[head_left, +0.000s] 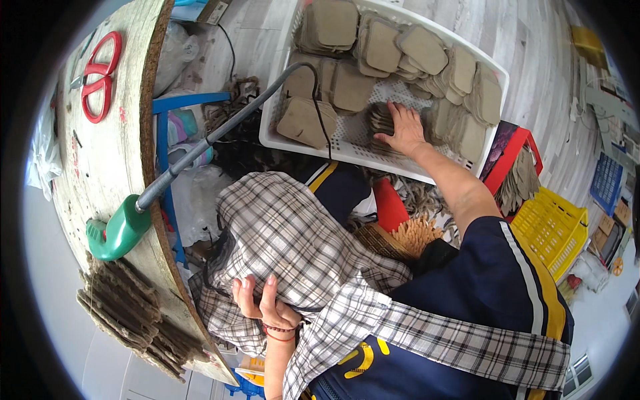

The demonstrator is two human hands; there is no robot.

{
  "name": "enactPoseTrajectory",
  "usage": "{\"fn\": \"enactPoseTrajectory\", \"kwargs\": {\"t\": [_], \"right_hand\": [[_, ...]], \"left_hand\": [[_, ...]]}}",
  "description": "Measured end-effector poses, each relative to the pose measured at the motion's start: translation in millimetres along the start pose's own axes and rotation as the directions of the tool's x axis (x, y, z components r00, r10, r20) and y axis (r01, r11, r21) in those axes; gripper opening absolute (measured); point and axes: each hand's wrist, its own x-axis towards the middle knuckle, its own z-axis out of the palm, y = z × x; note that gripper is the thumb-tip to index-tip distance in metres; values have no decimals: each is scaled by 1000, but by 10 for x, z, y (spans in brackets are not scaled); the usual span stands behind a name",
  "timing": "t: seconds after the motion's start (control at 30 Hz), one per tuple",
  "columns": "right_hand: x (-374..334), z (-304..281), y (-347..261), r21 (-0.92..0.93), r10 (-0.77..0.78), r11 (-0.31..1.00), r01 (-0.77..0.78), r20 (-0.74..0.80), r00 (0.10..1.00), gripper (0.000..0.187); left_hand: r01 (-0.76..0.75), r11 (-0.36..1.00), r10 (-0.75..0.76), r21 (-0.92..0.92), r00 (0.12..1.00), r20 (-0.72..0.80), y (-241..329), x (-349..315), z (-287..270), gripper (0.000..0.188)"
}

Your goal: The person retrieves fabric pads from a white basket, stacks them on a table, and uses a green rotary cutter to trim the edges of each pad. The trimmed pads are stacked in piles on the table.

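Inside a white plastic basket (360,152), my right hand (405,130) reaches down to a small stack of grey-brown flat pieces (380,120) standing on edge. Its thumb lies on the near side and its fingers on the far side of that stack. More such pieces with rounded corners, like flat pads (307,122), lie in piles along the basket's walls. My left hand (267,303) hovers over the plaid apron (287,233) on my lap, fingers loosely bent and apart, nothing in them.
At the left, a wooden table (127,150) bears red-handled scissors (100,77), a green clamp-like fitting with a grey bent arm (190,157), and rough brown strips (127,300). A red box (507,157) and yellow crate (550,230) stand right of the basket.
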Motion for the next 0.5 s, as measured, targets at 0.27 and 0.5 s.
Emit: {"fn": "enactPoseTrajectory", "kwargs": {"t": [0.27, 0.5], "right_hand": [[-25, -43, -167, 78, -43, 995, 65, -253, 966, 70], [-48, -30, -739, 686, 141, 727, 34, -197, 970, 36]], "left_hand": [[-3, 1000, 2, -27, 999, -44, 22, -19, 25, 40], [-22, 998, 16, -56, 995, -99, -16, -11, 70, 42]]}}
